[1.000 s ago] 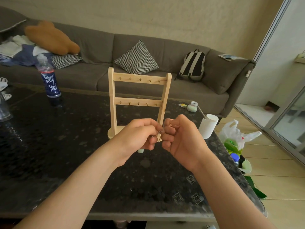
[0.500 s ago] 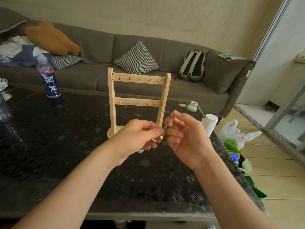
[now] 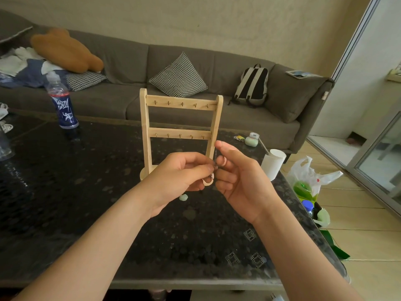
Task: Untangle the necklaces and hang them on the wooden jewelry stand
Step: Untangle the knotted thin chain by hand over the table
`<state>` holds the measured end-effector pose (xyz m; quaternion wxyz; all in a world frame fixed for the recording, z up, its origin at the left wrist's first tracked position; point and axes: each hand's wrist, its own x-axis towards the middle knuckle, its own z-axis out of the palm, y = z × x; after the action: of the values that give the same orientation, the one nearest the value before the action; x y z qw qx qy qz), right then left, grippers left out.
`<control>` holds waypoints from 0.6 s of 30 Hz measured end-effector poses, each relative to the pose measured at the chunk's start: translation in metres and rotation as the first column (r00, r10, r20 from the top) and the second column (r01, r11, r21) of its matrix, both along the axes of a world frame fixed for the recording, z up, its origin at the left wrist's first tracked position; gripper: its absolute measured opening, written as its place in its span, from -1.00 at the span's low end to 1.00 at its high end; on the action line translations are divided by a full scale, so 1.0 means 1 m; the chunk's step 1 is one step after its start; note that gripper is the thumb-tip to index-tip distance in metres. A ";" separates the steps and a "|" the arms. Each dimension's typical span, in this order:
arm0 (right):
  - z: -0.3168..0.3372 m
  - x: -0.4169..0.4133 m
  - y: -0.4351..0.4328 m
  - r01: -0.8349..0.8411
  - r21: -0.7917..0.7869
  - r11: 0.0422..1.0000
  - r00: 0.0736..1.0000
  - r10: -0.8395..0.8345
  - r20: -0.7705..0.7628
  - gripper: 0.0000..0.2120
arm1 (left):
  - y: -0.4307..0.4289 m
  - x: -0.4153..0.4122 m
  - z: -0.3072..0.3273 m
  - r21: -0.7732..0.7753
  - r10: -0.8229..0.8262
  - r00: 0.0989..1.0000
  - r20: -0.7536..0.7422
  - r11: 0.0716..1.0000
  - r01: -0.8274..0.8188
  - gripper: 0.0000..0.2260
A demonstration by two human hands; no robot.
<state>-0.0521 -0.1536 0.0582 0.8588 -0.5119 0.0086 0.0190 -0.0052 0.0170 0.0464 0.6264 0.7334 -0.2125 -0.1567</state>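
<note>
Just in front of the single wooden jewelry stand [image 3: 181,118] on the dark worktop [image 3: 65,192], the tangled necklaces [image 3: 215,158] stretch upright as a thin chain. The left hand [image 3: 182,174], knuckles up, pinches the low end. The right hand [image 3: 238,179], palm inward, has its fingers [image 3: 221,162] curled pinching higher. One pale pendant [image 3: 184,197] dangles.

The stand [image 3: 181,103] sits mid-counter [image 3: 86,192], the sofa [image 3: 108,101] behind it. A bottle [image 3: 63,105] stands far left, a cup [image 3: 272,166] right.
</note>
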 end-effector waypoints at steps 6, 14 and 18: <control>0.000 0.001 -0.002 -0.034 -0.054 0.998 0.999 0.035 0.018 -0.88 | 0.000 -0.002 0.001 0.010 0.049 0.997 0.061 0.999 -0.049 -0.86; -0.006 0.004 -0.003 0.006 -0.222 0.975 0.999 0.002 0.036 -0.82 | -0.001 -0.004 0.000 0.048 0.149 0.979 0.138 0.986 -0.157 -0.90; -0.008 0.006 -0.005 0.005 -0.247 0.969 0.999 0.006 0.040 -0.82 | -0.002 -0.005 0.000 0.038 0.148 0.980 0.132 0.987 -0.154 -0.89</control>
<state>-0.0465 -0.1588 0.0506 0.7883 -0.6152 -0.0065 0.0077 -0.0104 0.0152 0.0462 0.6038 0.7708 -0.1922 -0.0661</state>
